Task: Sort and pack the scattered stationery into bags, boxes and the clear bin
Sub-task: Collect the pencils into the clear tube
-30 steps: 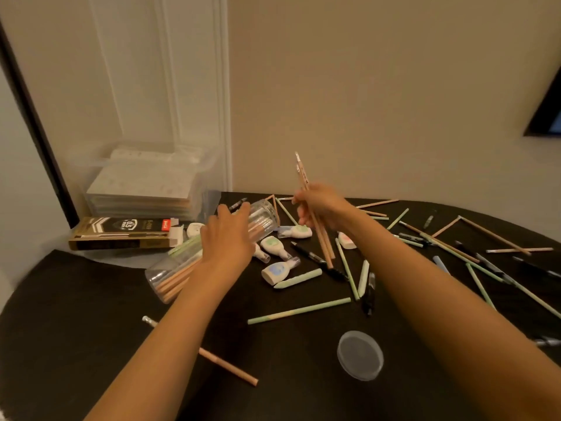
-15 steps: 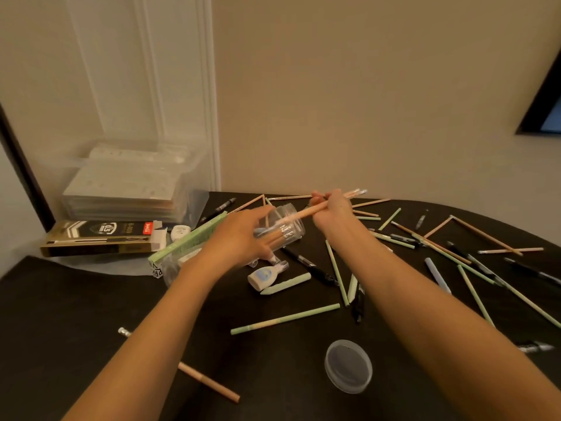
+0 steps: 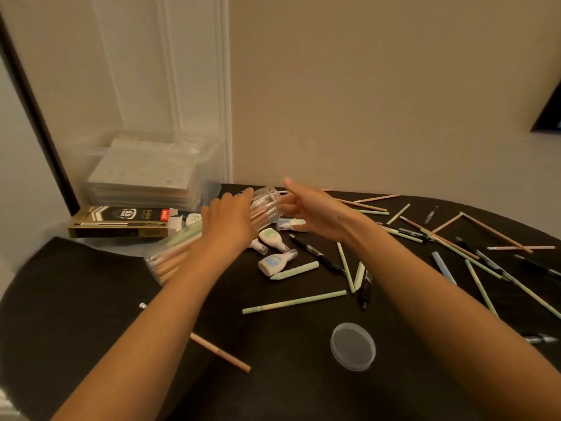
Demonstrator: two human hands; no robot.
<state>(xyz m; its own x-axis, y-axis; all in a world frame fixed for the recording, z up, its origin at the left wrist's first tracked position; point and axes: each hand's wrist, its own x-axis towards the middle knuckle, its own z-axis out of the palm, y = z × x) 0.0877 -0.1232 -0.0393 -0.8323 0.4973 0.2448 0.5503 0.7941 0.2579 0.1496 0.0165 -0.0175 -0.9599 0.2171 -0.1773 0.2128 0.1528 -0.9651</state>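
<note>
Stationery (image 3: 317, 255) lies scattered over the dark table (image 3: 91, 299), mostly on my right. One clear bin (image 3: 100, 153) stands far left by the wall, with one black-and-gold box (image 3: 121, 221) in front of it. My left hand (image 3: 230, 221) grips one clear jar (image 3: 264, 205), tilted and part filled with pencils. My right hand (image 3: 315, 208) hovers at its mouth, fingers spread, holding nothing. I judge we're midway through loading pencils, and the next move calls for another handful. One round lid (image 3: 353, 346) lies near me. I count three correction tapes (image 3: 271, 238) and well over a dozen loose pencils (image 3: 293, 302) and pens.

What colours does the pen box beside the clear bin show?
The pen box is black and gold; head view.
</note>
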